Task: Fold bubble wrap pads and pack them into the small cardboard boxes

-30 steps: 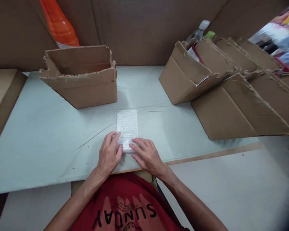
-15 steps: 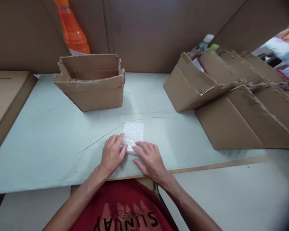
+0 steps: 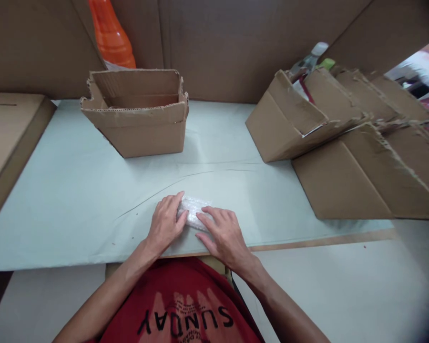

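Observation:
A small roll of white bubble wrap lies on the pale green table cover near the front edge. My left hand presses on its left end, fingers curled over it. My right hand lies on its right side, fingers spread across the wrap. Both hands hold the wrap down against the table; only a short strip of it shows between and beyond the fingers.
An open cardboard box stands at the back left, with an orange bottle behind it. Several slanted cardboard bins fill the right side, with bottles behind them. A flat carton lies at far left. Cardboard walls close the back.
The bubble wrap, a long flat strip one second ago, has been rolled up towards its far end and is now a short bundle. Both hands moved forward with it.

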### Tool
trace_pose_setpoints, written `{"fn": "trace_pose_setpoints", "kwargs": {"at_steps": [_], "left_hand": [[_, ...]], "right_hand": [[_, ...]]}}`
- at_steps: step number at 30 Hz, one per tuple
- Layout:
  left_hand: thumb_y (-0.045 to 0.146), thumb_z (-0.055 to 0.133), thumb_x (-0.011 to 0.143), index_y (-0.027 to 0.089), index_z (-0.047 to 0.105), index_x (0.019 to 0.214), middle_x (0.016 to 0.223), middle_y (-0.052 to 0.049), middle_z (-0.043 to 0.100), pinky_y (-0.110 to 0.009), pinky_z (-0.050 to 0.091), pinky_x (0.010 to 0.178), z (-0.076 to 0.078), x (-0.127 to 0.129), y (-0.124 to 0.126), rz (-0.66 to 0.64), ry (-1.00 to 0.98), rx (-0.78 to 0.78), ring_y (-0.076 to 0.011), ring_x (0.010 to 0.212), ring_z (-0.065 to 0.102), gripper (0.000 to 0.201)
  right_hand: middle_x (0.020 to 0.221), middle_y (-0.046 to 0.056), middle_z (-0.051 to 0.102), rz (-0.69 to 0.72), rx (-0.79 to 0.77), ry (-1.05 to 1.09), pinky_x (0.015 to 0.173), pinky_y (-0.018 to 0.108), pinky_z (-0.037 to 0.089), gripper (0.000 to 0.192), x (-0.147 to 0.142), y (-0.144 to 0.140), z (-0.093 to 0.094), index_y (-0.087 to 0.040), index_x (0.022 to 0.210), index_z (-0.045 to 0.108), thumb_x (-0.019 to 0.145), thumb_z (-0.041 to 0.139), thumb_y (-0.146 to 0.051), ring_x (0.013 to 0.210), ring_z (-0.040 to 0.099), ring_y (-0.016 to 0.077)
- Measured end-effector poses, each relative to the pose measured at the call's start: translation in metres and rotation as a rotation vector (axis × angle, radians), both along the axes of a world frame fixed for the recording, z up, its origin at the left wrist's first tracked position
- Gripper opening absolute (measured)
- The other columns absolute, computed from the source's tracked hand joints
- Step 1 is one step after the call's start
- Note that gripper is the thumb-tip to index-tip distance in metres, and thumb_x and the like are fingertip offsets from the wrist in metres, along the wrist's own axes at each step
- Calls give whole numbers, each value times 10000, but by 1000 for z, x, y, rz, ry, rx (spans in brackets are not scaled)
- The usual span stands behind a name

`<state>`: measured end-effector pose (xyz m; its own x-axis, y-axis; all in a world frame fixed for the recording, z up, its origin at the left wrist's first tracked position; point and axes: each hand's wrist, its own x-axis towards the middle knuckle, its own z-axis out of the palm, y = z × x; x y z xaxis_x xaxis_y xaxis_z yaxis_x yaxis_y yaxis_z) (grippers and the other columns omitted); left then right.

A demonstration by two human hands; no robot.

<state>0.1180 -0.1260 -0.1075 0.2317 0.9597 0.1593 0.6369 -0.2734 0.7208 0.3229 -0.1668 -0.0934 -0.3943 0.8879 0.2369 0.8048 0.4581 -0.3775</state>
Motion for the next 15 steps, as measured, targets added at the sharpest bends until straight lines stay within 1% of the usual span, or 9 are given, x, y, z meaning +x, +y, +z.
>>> {"fn": "trace_pose_setpoints", "kwargs": {"at_steps": [2,4,6,8,9,11,12,13,15], "left_hand": [[321,588,890,182,527,1352,1111,-111,660,-372,542,794,2,0,-6,102,-154,-121,-229,970,635,487],[363,635,861,188,430,1435,1223,-136,632,-343,560,767,5,0,-16,204,-384,-290,-221,1004,655,635],[356,676,822,179,325,1498,1287,-157,612,-372,568,858,8,1,-26,246,-634,-464,-232,1073,665,781],[336,703,793,158,266,1525,1250,-151,640,-397,544,955,12,2,-29,229,-826,-598,-235,1105,665,871],[332,715,783,149,255,1532,1209,-139,662,-396,533,979,14,2,-29,211,-883,-642,-232,1101,666,898],[347,729,781,141,250,1543,1132,-113,692,-377,525,984,18,1,-27,172,-925,-669,-226,1078,668,923],[361,733,784,142,253,1548,1099,-102,698,-366,532,964,20,0,-26,148,-920,-662,-224,1054,671,929],[375,734,788,145,257,1553,1073,-93,701,-358,541,938,23,-1,-25,120,-904,-650,-223,1026,675,930],[380,736,795,161,278,1558,1056,-80,700,-342,553,897,26,-2,-25,76,-843,-607,-215,977,676,916]], "right_hand": [[1209,132,693,-10,-13,-2,862,456,469,315,-2,5,-6,-217,1247,644,932,621,-224,1069,617,310],[1149,117,723,-78,12,97,844,432,481,273,-5,10,-11,-216,1223,650,959,580,-210,1026,644,284],[1121,106,741,-103,16,239,850,412,494,245,-10,10,-12,-216,1203,651,974,565,-233,1002,667,262],[1104,94,749,-61,-57,376,863,395,509,225,-15,8,-9,-217,1177,656,969,580,-252,981,684,243],[1093,87,753,-40,-117,436,869,387,515,215,-17,6,-6,-221,1162,661,965,588,-263,970,689,234],[1073,75,754,-2,-257,551,891,376,526,207,-15,5,1,-232,1131,676,956,612,-322,971,694,227],[1092,77,749,11,-321,611,913,378,529,231,-12,5,5,-237,1124,685,949,625,-375,1007,691,233],[1141,87,737,23,-373,673,942,386,527,285,-8,7,7,-240,1131,691,935,639,-441,1072,679,248],[1282,113,686,53,-487,798,1000,405,514,478,-3,11,10,-239,1206,684,872,680,-582,1202,632,281]]}}
